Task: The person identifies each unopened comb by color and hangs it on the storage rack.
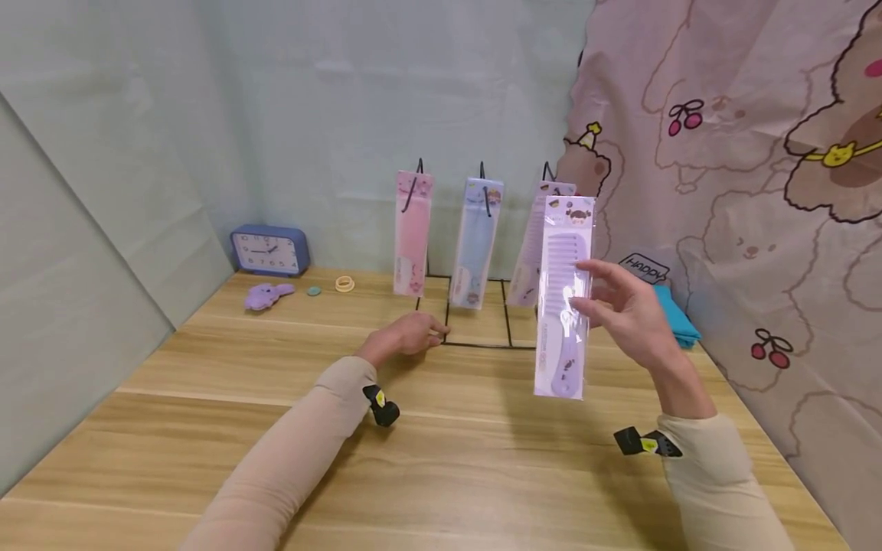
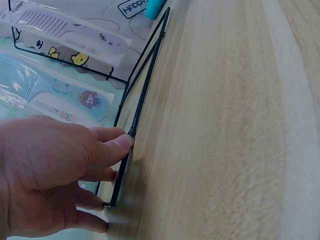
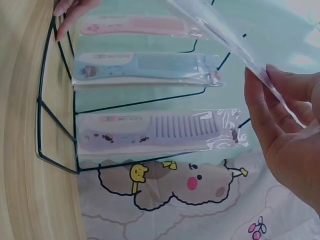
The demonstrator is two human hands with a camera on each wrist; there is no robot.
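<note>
My right hand (image 1: 630, 310) pinches a purple comb (image 1: 563, 337) in a clear-fronted packet between thumb and fingers, upright in front of the rack's right side. In the right wrist view this packet (image 3: 220, 31) shows edge-on. Down at the table, my left hand (image 1: 412, 334) holds the front bar of a black wire display rack (image 1: 482, 346), thumb over the wire in the left wrist view. From the rack's hooks hang a pink packaged comb (image 1: 413, 237), a blue one (image 1: 475, 245) and another purple one (image 3: 185, 127), partly hidden in the head view.
A blue clock (image 1: 271, 250) stands at the back left. Before it lie a purple hair clip (image 1: 267, 296), a small green disc (image 1: 314, 291) and cream rings (image 1: 344, 284). Folded turquoise cloth (image 1: 675, 317) sits at the right, by the patterned curtain (image 1: 744, 252).
</note>
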